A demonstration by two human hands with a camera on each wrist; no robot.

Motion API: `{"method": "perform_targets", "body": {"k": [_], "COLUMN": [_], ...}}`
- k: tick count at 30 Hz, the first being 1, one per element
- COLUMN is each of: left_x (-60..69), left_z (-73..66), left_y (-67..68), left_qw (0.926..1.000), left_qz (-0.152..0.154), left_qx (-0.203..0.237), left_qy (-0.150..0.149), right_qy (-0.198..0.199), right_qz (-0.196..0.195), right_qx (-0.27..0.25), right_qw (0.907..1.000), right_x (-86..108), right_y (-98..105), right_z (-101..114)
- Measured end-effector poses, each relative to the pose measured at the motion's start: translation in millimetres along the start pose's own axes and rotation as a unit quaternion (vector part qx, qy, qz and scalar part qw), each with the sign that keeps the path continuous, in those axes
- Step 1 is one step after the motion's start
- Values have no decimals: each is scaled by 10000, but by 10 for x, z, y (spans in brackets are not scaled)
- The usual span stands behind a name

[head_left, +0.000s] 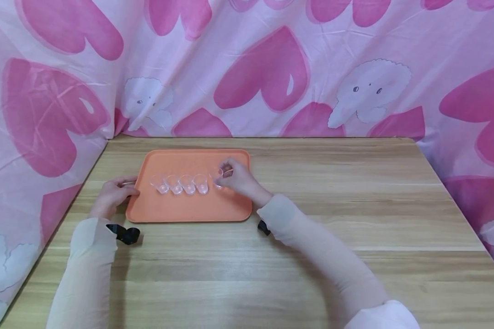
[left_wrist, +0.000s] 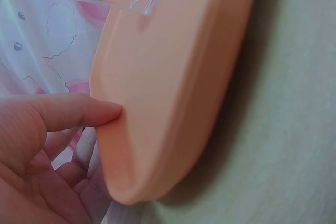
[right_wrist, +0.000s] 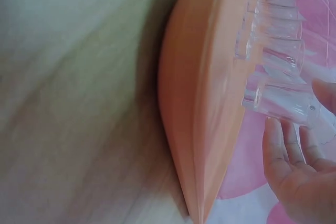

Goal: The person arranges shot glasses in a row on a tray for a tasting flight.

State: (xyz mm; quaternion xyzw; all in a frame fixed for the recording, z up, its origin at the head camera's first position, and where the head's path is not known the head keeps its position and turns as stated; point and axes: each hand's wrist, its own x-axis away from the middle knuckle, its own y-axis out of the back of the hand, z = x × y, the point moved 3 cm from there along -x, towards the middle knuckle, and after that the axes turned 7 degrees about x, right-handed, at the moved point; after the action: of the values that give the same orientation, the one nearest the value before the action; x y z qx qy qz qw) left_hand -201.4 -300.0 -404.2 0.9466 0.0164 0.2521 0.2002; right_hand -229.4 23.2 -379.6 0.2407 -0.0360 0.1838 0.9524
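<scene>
An orange tray point(head_left: 185, 208) lies on the wooden table. My left hand point(head_left: 111, 194) pinches its left edge; in the left wrist view the thumb point(left_wrist: 107, 111) presses inside the rim and the other fingers sit outside it, partly hidden. Several small clear cups point(head_left: 188, 184) stand upright in a row across the tray's middle. At the right end of this row, a little apart, my right hand point(head_left: 240, 180) holds another clear cup point(right_wrist: 283, 99). Its thumb is on one side and its fingers on the other. The cup's base is at the tray surface or very near it.
The wooden table point(head_left: 333, 205) extends right of the tray and in front of it. A pink heart-patterned cloth point(head_left: 263, 68) hangs behind the table and along both sides. Black wrist cameras point(head_left: 127, 235) are strapped at both cuffs.
</scene>
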Motion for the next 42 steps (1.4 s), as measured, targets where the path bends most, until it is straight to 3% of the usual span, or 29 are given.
{"method": "perform_targets", "body": {"k": [15, 23, 42], "left_x": [11, 16, 9], "left_z": [-23, -26, -11], "left_y": [16, 2, -10], "left_qw": [9999, 10000, 9999], "left_qz": [54, 3, -44], "left_qx": [78, -31, -78], "left_qy": [-111, 83, 101], "right_qy": [72, -5, -84], "right_qz": [59, 66, 129], "right_qx": [211, 265, 394], "right_qw": [9997, 9996, 9991], "right_x": [-13, -15, -11], "right_y": [-83, -109, -129], "right_z": [-52, -50, -61]}}
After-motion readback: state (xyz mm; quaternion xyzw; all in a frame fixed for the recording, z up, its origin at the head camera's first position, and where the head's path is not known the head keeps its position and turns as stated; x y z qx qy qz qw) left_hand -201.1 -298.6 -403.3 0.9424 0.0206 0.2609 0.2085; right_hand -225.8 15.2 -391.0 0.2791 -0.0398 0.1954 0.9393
